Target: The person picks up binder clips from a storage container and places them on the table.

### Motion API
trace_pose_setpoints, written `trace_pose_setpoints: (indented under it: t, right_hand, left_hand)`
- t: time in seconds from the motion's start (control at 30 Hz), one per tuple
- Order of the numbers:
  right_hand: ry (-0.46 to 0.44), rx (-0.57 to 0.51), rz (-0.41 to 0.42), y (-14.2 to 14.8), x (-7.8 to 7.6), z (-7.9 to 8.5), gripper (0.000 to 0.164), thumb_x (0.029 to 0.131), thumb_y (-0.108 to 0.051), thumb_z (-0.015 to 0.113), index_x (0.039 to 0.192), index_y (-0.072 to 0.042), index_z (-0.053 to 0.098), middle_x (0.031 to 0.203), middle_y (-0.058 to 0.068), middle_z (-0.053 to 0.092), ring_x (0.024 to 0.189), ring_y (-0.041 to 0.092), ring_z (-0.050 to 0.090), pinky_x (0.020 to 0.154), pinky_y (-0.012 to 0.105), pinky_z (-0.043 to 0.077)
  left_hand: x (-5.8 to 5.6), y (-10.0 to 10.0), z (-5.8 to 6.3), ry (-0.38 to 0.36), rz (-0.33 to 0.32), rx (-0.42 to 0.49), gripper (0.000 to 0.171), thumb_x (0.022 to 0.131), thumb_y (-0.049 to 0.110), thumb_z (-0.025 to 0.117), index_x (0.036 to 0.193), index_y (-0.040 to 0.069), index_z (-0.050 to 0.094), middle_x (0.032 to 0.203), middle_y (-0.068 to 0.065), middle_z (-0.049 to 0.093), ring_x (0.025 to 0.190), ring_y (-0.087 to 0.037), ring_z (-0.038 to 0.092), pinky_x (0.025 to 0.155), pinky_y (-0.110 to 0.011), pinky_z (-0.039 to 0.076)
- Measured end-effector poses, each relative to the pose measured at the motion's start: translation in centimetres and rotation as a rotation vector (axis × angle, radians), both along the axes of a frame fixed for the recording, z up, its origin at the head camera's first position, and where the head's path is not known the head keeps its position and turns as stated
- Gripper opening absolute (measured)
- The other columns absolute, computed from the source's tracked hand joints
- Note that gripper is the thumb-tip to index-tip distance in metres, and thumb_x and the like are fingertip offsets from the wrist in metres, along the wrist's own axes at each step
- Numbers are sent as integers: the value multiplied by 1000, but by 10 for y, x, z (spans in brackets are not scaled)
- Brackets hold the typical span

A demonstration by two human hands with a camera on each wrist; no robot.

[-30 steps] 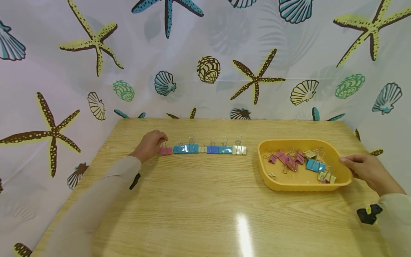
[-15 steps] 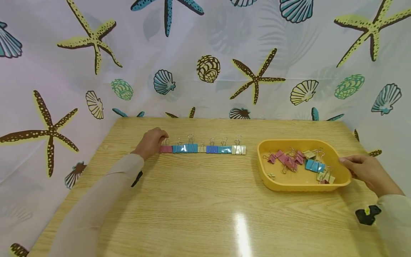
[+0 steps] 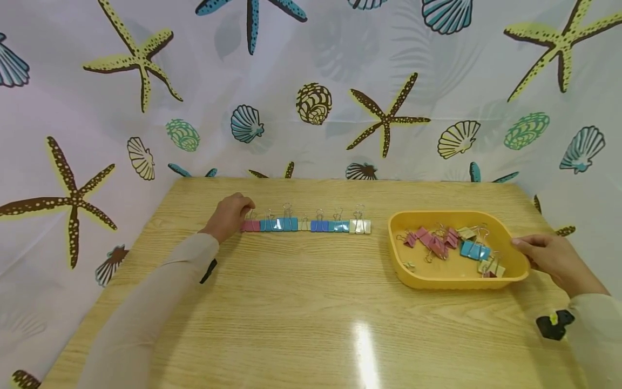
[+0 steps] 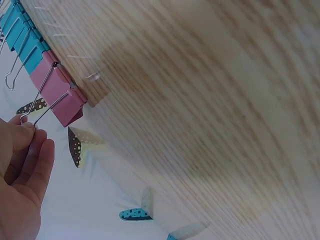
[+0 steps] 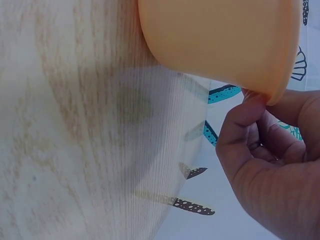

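Note:
My left hand [image 3: 227, 216] pinches the wire handles of a pink binder clip [image 3: 251, 226] at the left end of a row on the table. In the left wrist view, thumb and fingers hold the wire ends, and the pink body meets a teal clip [image 4: 32, 55] beside it. Rightward the row runs through blue clips [image 3: 288, 223], a small yellow clip [image 3: 303, 225], a violet-blue clip [image 3: 319, 226] and a cream clip [image 3: 360, 226], handles upward. My right hand [image 3: 554, 262] pinches the right rim of a yellow plastic tray [image 3: 452, 283], thumb on top.
Inside the tray lie loose binder clips: several pink clips [image 3: 437, 246], a blue clip [image 3: 474, 250] and a few pale yellow clips [image 3: 492, 268]. The wooden table [image 3: 291, 308] ends at a hanging cloth [image 3: 282, 156] printed with starfish and shells.
The pink clip has moved slightly right in my left hand, closing the small gap to the blue clip. My right hand keeps its hold on the tray rim.

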State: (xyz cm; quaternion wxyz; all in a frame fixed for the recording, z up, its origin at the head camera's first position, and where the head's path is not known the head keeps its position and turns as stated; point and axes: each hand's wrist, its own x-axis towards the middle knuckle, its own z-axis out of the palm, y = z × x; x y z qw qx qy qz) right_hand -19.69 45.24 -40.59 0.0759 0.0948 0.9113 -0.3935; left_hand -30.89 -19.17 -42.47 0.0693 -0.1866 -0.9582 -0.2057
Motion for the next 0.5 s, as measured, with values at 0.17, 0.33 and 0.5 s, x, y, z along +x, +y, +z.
trace_pose_setpoints:
  t: [0.17,0.33,0.5]
  right_hand:
    - [1,19,-3,-3,0,4,63,100,-40,46,123,19,48,86,1,60,68,9,55,63,25,54]
    - [-1,9,16,-4,1,7,59,101,-34,45,124,20,47,85,-2,61,68,7,56,64,25,54]
    - [-6,2,25,-5,2,8,57,102,-32,44,123,21,47,84,-3,61,67,8,56,63,25,54]
  left_hand:
    - [-1,-1,-3,10,-7,3,18,95,-1,55,106,-2,69,96,-14,63,89,-29,62,82,-41,52]
    - [-2,-1,-5,29,-5,-2,18,95,-1,55,106,-3,69,96,-15,63,89,-28,62,82,-41,52]
    - [-2,0,-6,48,-1,-4,17,95,1,56,106,-3,69,95,-14,63,87,-26,61,82,-39,52]
